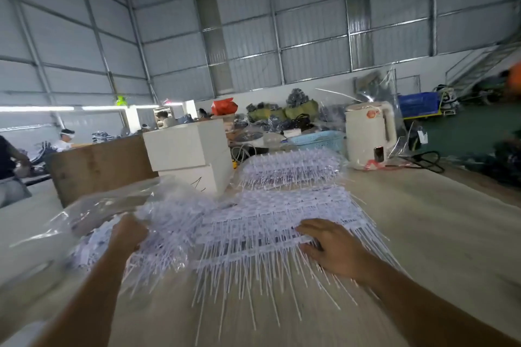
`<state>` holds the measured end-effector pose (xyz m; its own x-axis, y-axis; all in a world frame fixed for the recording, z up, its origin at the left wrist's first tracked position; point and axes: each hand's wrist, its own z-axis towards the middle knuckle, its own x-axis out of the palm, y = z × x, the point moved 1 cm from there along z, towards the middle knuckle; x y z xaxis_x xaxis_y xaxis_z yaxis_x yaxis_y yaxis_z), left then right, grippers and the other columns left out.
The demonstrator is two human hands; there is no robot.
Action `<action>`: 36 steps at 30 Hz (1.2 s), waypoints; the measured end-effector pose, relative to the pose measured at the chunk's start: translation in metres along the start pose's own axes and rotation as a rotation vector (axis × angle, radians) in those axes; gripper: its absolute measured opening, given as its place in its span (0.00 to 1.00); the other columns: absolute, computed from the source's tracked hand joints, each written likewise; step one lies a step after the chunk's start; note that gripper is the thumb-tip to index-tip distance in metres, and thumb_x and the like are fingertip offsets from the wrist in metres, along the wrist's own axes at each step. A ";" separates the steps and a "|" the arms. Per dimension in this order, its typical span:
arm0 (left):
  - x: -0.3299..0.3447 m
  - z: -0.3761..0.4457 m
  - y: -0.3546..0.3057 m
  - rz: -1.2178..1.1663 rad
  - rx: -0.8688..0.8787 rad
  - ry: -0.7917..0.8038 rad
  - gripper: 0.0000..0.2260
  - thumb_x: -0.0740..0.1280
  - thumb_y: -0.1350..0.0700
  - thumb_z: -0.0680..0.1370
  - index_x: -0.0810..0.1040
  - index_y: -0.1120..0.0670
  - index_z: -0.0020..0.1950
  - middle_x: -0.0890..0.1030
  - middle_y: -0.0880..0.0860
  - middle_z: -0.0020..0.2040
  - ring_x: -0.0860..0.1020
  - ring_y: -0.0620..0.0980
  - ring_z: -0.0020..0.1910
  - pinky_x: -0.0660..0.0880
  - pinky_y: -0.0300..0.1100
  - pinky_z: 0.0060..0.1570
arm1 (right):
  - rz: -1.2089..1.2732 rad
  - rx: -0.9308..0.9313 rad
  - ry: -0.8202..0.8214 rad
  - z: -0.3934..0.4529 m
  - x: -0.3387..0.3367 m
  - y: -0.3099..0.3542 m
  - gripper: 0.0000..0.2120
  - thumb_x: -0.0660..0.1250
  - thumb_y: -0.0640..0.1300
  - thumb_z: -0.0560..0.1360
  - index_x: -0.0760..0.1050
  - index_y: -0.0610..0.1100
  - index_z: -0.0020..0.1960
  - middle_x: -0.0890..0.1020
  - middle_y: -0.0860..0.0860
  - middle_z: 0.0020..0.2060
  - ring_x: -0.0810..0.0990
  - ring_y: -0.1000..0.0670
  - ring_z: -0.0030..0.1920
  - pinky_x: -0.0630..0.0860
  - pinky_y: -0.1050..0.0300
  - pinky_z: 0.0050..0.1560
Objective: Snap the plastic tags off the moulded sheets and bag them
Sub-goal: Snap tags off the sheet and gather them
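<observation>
A stack of white moulded tag sheets lies on the wooden table in front of me, thin plastic stalks fanning toward me. My right hand rests on its right edge, fingers spread over the tags. My left hand grips a bunch of loose white tags at the mouth of a clear plastic bag, which lies to the left and holds more loose tags. A second stack of sheets sits farther back.
Two white boxes stand behind the bag, beside a brown cardboard box. A cream kettle and a light-blue basket sit at the table's far side. Other people work at the far left.
</observation>
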<state>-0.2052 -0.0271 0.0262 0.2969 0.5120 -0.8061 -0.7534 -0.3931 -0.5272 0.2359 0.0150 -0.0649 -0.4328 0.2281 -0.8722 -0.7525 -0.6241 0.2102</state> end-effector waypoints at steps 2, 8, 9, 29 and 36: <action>-0.006 -0.015 0.001 0.092 -0.041 -0.091 0.14 0.63 0.65 0.79 0.77 0.69 0.61 0.77 0.70 0.63 0.76 0.67 0.62 0.73 0.52 0.60 | 0.004 -0.002 -0.007 0.000 0.000 0.000 0.23 0.62 0.54 0.82 0.67 0.53 0.77 0.68 0.54 0.76 0.64 0.54 0.76 0.55 0.62 0.75; -0.023 -0.114 -0.001 0.058 0.275 -0.421 0.10 0.64 0.69 0.72 0.84 0.58 0.41 0.84 0.60 0.44 0.81 0.64 0.45 0.77 0.52 0.44 | 0.007 0.001 0.006 0.000 -0.003 0.004 0.23 0.62 0.53 0.82 0.68 0.51 0.76 0.69 0.52 0.76 0.64 0.52 0.76 0.58 0.58 0.75; -0.023 -0.134 -0.008 0.011 0.414 -0.468 0.10 0.63 0.68 0.71 0.82 0.58 0.36 0.82 0.59 0.38 0.80 0.62 0.40 0.76 0.52 0.39 | 0.009 0.002 0.007 0.000 -0.003 0.005 0.23 0.62 0.53 0.82 0.68 0.51 0.76 0.69 0.52 0.76 0.65 0.52 0.76 0.59 0.57 0.76; 0.140 -0.096 -0.143 0.201 0.434 0.205 0.29 0.54 0.34 0.79 0.67 0.50 0.73 0.66 0.51 0.75 0.63 0.54 0.75 0.61 0.58 0.71 | 0.038 0.028 0.005 -0.004 -0.004 0.007 0.23 0.61 0.53 0.82 0.68 0.51 0.76 0.69 0.52 0.76 0.65 0.50 0.76 0.59 0.52 0.77; 0.134 -0.092 -0.149 0.203 0.467 0.071 0.18 0.59 0.51 0.82 0.71 0.49 0.73 0.68 0.52 0.73 0.62 0.58 0.72 0.61 0.58 0.69 | -0.003 0.008 -0.011 -0.003 -0.001 0.005 0.22 0.62 0.52 0.82 0.69 0.51 0.76 0.71 0.52 0.75 0.67 0.48 0.75 0.62 0.50 0.75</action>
<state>0.0007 0.0302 -0.0281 0.1439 0.4013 -0.9046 -0.9770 -0.0879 -0.1944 0.2342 0.0094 -0.0638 -0.4357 0.2382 -0.8680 -0.7579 -0.6173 0.2110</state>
